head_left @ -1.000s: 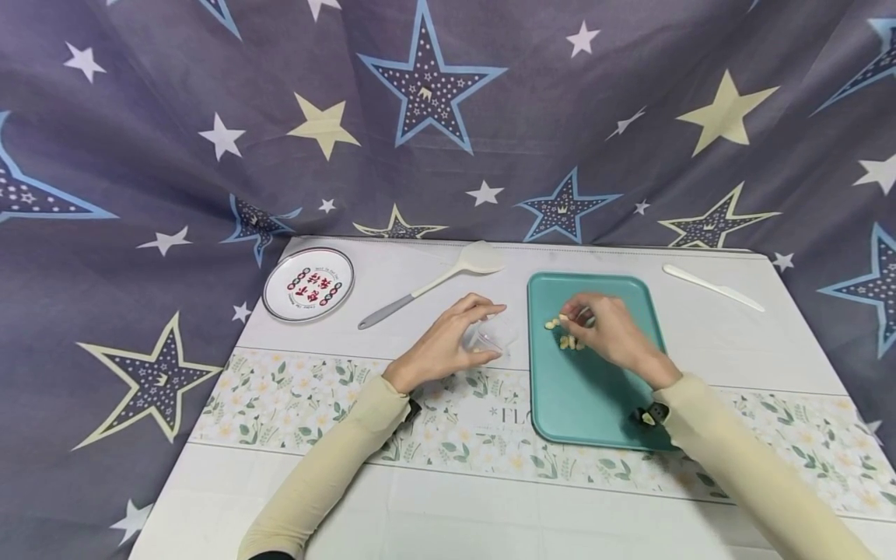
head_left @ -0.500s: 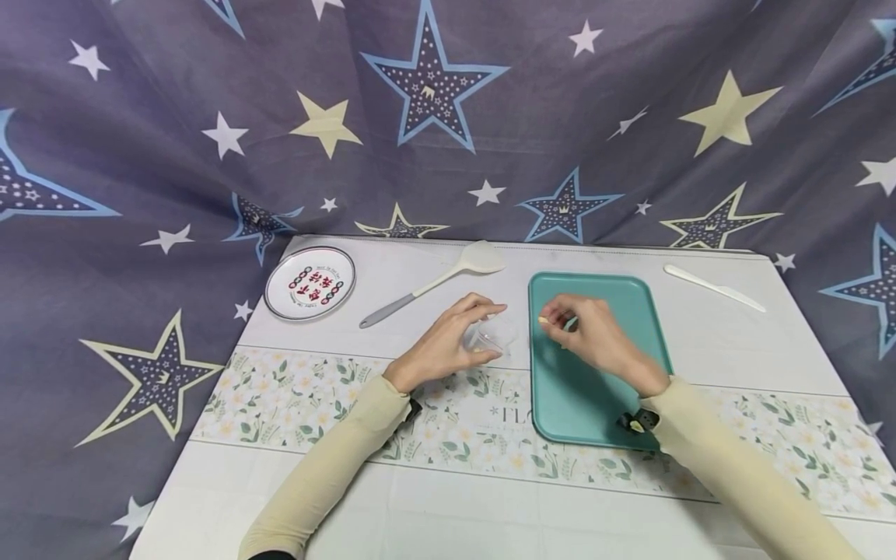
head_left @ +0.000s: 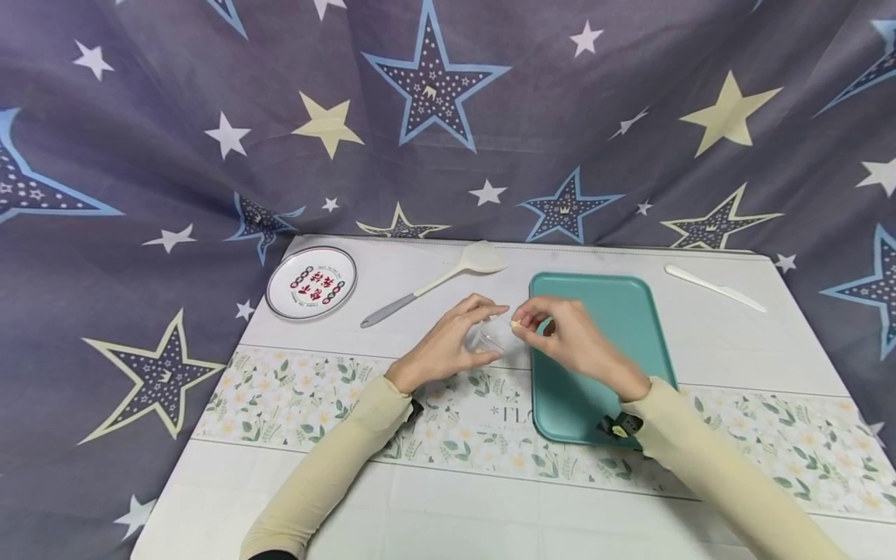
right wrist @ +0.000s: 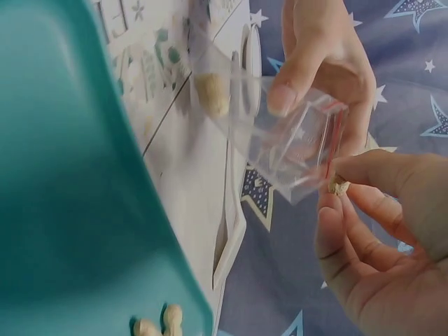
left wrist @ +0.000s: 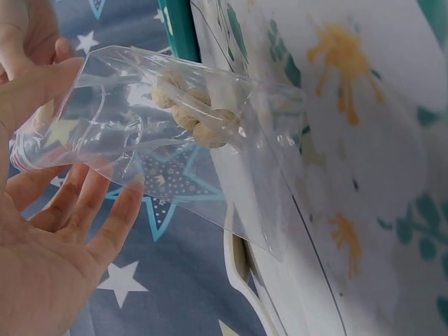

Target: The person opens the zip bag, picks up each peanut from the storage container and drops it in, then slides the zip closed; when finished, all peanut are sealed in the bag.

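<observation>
My left hand (head_left: pixel 448 334) grips a clear zip bag (left wrist: pixel 129 105) near its mouth, which is held apart between thumb and fingers. Inside the bag lie unshelled peanuts (left wrist: pixel 185 108). Between thumb and fingertips my right hand (head_left: pixel 570 338) pinches one peanut (right wrist: pixel 339 187), right at the bag's mouth. Part of that peanut is covered by the fingers. On the teal tray (head_left: pixel 581 408), below the right forearm, more peanuts (right wrist: pixel 172 319) show at the lower edge of the right wrist view; in the head view the right hand hides them.
A white spatula with a grey handle (head_left: pixel 388 309) lies behind the left hand. To its left is a white plate (head_left: pixel 288 288) with red lettering. A white plastic knife (head_left: pixel 714 288) rests right of the tray. A star-patterned curtain (head_left: pixel 448 179) hangs behind the table.
My right hand has moved left from over the tray to the bag's mouth, carrying a peanut. My left hand and the bag have stayed nearly in place.
</observation>
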`<act>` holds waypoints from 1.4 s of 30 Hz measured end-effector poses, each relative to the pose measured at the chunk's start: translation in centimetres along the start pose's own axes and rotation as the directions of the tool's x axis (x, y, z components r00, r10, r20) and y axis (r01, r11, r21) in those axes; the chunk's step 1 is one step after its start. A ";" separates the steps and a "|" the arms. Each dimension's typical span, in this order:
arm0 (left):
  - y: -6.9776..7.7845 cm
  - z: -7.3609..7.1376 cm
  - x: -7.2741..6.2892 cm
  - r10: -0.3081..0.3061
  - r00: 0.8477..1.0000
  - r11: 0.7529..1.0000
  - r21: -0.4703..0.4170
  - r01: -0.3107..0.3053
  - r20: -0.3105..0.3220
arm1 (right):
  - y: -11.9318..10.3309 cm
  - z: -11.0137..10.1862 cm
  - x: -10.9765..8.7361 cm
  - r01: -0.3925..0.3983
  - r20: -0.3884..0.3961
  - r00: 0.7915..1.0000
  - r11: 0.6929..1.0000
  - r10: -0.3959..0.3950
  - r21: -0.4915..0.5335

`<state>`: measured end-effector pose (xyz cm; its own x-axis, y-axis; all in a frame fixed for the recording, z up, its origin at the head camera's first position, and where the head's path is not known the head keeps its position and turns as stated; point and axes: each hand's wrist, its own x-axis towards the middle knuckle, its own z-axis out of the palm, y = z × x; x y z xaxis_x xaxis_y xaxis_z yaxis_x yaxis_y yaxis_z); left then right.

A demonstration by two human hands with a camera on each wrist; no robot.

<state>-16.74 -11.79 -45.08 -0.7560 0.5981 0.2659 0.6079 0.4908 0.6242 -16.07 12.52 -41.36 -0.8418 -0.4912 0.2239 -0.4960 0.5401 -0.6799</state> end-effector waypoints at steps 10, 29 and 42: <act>0.0 0.0 0.0 0.022 1.000 1.000 0.015 -0.022 -0.017 | -0.6 1.3 0.6 0.010 -0.001 1.000 1.000 -0.010 0.026; -0.1 -0.2 0.0 0.011 1.000 1.000 -0.008 -0.011 -0.011 | -0.4 1.9 0.9 0.048 0.025 0.998 0.998 -0.049 0.033; -0.2 -0.4 -0.1 0.018 1.000 1.000 -0.012 -0.018 -0.015 | 0.0 1.6 0.6 0.046 -0.002 0.999 0.998 -0.046 0.035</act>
<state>-16.90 -12.17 -44.94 -0.7488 0.5969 0.2880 0.6181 0.4722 0.6285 -16.20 11.14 -42.31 -0.8185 -0.5142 0.2561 -0.5263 0.4924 -0.6932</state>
